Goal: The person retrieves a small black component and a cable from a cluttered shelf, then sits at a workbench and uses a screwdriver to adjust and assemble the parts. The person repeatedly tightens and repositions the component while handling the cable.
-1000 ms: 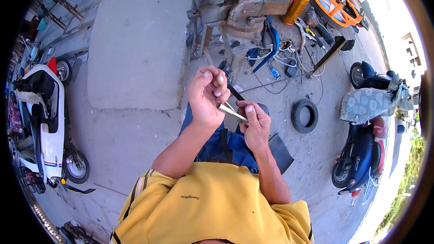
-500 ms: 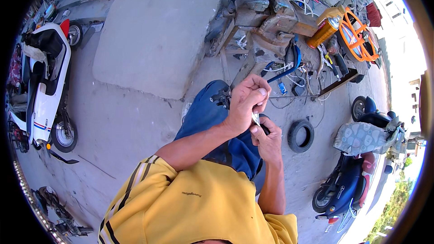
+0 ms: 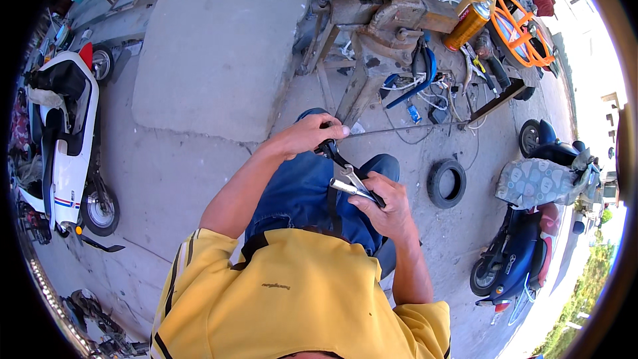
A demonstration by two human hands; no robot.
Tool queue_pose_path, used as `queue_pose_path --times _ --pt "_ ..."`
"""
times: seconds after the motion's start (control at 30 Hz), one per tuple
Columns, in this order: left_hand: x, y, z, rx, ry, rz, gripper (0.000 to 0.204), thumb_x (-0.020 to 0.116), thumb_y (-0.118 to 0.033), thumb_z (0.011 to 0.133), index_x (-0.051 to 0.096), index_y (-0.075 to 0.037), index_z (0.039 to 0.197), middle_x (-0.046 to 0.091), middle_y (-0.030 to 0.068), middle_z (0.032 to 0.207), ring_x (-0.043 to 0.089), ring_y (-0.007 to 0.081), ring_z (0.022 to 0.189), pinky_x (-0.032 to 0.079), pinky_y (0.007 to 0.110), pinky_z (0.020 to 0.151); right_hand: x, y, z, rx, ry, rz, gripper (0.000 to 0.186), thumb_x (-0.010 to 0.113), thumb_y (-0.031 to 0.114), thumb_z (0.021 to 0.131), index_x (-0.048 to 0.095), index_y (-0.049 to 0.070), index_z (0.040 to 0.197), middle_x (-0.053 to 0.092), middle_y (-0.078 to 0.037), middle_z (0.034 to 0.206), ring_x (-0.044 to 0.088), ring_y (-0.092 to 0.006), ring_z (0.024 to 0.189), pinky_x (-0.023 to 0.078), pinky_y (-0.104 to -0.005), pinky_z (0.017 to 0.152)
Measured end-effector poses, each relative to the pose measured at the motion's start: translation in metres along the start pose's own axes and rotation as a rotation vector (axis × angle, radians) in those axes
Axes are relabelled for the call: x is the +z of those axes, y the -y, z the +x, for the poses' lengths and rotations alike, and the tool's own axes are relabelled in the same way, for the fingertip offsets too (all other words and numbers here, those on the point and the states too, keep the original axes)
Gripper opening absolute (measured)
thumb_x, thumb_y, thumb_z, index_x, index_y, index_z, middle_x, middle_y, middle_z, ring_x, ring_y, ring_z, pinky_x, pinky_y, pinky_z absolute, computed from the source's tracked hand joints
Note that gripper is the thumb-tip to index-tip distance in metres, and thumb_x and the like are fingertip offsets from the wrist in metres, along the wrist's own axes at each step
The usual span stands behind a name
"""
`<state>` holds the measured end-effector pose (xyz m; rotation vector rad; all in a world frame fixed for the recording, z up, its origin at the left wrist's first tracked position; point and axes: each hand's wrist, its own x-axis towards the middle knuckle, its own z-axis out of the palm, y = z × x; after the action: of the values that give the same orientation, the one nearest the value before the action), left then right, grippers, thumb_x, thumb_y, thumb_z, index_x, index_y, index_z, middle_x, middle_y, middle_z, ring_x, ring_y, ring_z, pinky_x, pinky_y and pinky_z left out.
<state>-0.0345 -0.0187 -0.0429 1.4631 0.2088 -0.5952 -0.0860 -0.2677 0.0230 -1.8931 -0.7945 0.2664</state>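
Observation:
My left hand (image 3: pixel 307 135) is over my knee, its fingers closed on the upper end of a long black part (image 3: pixel 344 163) with a clamp-like head. The kind of this part I cannot make out. My right hand (image 3: pixel 391 209) is wrapped round the other end of the black part. It also grips a silver spanner (image 3: pixel 348 174) with an open jaw and a silver socket-like tool (image 3: pixel 342 186), both sticking out toward my left. Their rear ends are hidden in my right palm.
Ahead stands a bench vise (image 3: pixel 385 3) on a metal stand, with a blue-handled tool (image 3: pixel 425 80) nearby. A spray can (image 3: pixel 468 25) and orange basket-like frame (image 3: pixel 515 33) are at right. A tyre (image 3: pixel 433 185) lies on the floor. Scooters stand left (image 3: pixel 70 133) and right (image 3: pixel 512 262).
My hands have moved apart: the left went left and nearer its end of the black part, the right slightly down. The spanner and socket-like tool now show plainly. My view has shifted slightly.

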Motion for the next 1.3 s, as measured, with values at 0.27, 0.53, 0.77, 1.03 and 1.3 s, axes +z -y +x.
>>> queue_pose_path --times 0.27,0.53,0.77,1.03,1.3 --pt "-0.008 0.022 0.002 0.361 -0.131 -0.257 0.014 0.067 -0.009 0.090 0.054 -0.011 0.092 0.058 0.0027 0.106 0.047 0.0055 0.089 0.042 0.023 0.077 0.013 0.010 -0.017 0.183 -0.115 -0.147 0.050 0.083 0.008 0.082 0.066 0.007 0.129 0.068 -0.013 0.091 0.067 -0.0311 0.079 0.054 -0.0361 0.074" --pt "-0.012 0.001 -0.019 0.774 -0.251 -0.284 0.029 0.065 -0.004 0.078 0.041 -0.015 0.090 0.057 0.0098 0.113 0.046 0.0081 0.091 0.042 0.025 0.080 0.015 -0.047 -0.084 0.406 -0.135 0.136 0.017 0.068 0.019 0.101 0.064 0.003 0.106 0.063 -0.010 0.071 0.060 -0.0172 0.060 0.048 -0.0300 0.058" --pt "0.017 -0.006 -0.008 0.913 -0.280 -0.258 0.029 0.065 -0.009 0.074 0.052 -0.009 0.100 0.059 0.0119 0.110 0.053 0.0133 0.097 0.043 0.028 0.086 0.001 -0.027 -0.033 0.694 -0.228 0.835 0.040 0.051 0.032 0.111 0.067 -0.005 0.115 0.063 -0.006 0.076 0.048 -0.0077 0.059 0.035 -0.0230 0.051" --pt "0.014 -0.024 -0.013 0.579 -0.125 -0.371 0.031 0.057 -0.025 0.096 0.066 0.001 0.111 0.067 0.0082 0.099 0.060 0.0135 0.093 0.048 0.028 0.083 -0.014 -0.010 -0.008 0.773 0.029 1.047 0.040 0.058 0.027 0.108 0.065 -0.009 0.124 0.045 0.003 0.064 0.036 -0.0056 0.055 0.027 -0.0249 0.048" --pt "0.005 -0.022 0.006 0.102 -0.205 -0.504 0.043 0.058 -0.038 0.104 0.065 -0.003 0.080 0.065 0.0109 0.074 0.062 0.0184 0.068 0.051 0.031 0.068 -0.005 0.006 -0.008 0.778 0.088 0.635 0.031 0.063 0.021 0.106 0.069 -0.006 0.118 0.042 0.007 0.065 0.036 -0.0035 0.057 0.028 -0.0252 0.050"
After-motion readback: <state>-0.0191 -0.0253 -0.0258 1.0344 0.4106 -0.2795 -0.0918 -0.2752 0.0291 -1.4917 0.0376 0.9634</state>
